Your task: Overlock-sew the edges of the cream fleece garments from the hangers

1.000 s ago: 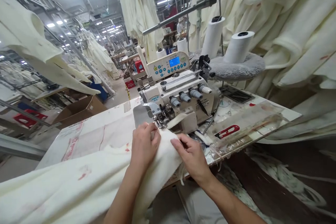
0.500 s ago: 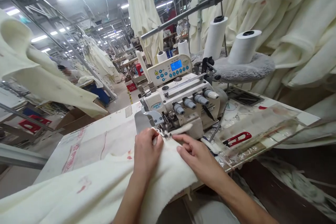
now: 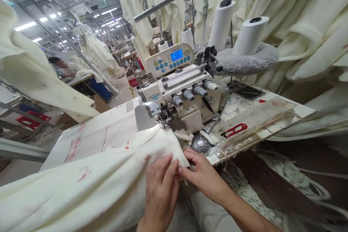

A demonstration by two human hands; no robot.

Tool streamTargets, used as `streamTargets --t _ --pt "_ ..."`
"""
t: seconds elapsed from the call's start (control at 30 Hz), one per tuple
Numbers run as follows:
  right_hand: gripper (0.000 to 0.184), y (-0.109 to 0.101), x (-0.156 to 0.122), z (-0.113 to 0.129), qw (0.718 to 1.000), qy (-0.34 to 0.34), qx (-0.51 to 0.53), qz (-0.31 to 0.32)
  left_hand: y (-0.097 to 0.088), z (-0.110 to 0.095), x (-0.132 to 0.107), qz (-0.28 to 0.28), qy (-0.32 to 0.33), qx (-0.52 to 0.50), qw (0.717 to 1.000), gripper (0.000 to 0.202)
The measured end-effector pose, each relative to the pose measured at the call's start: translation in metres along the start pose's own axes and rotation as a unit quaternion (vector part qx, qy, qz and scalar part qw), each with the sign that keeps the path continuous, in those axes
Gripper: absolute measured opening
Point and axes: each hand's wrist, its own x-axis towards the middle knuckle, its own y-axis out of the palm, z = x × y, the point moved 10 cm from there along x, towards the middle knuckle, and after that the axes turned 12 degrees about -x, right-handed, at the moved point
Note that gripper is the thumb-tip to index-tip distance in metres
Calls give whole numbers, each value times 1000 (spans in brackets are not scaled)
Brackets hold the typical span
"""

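Cream fabric [image 3: 108,177] with a few reddish marks spreads over the table's front and runs up to the needle area of a white overlock sewing machine [image 3: 185,94]. At the fabric's right edge, my left hand [image 3: 162,179] presses its fingers together on the cloth, with the thumb hidden. Close beside it, my right hand [image 3: 202,174] pinches the same edge between thumb and fingers. Both hands are in front of the machine, apart from its presser foot [image 3: 164,122]. A round dark metal disc [image 3: 200,143] lies just beyond my right hand.
Red thread snips [image 3: 235,129] lie on the table's right side. White thread cones [image 3: 250,36] stand behind the machine, near a grey fuzzy pad [image 3: 244,59]. Cream garments [image 3: 307,36] hang at right and left. A person [image 3: 61,66] sits at the far left.
Both hands have moved from the presser foot down toward me along the fabric edge. The metal disc has come into view, and the view has shifted slightly.
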Motion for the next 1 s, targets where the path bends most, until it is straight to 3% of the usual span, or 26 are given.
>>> streamTargets --t 0.13,0.3,0.47,0.57,0.8,0.87,1.0 --pt "13 -5 -10 8 999 -10 -40 -6 -13 -8 6 -63 29 -13 998 31" --pt "21 -6 -17 14 999 -16 -46 -6 -31 -8 11 -117 6 -75 990 27" --pt "26 -3 -18 16 999 -32 -18 8 -26 -7 6 -83 -11 -64 994 29" --pt "28 -2 -19 17 999 -38 -12 18 -24 -13 7 -77 11 -41 996 30" --pt "20 -4 -26 27 990 -64 -114 43 -27 -25 11 -80 78 -4 994 26" --pt "14 -13 -25 32 977 -97 -187 9 -29 -25 10 -78 81 1 994 25" --pt "39 -33 -27 57 919 -236 -289 -127 -30 -36 13 -79 89 4 993 25"
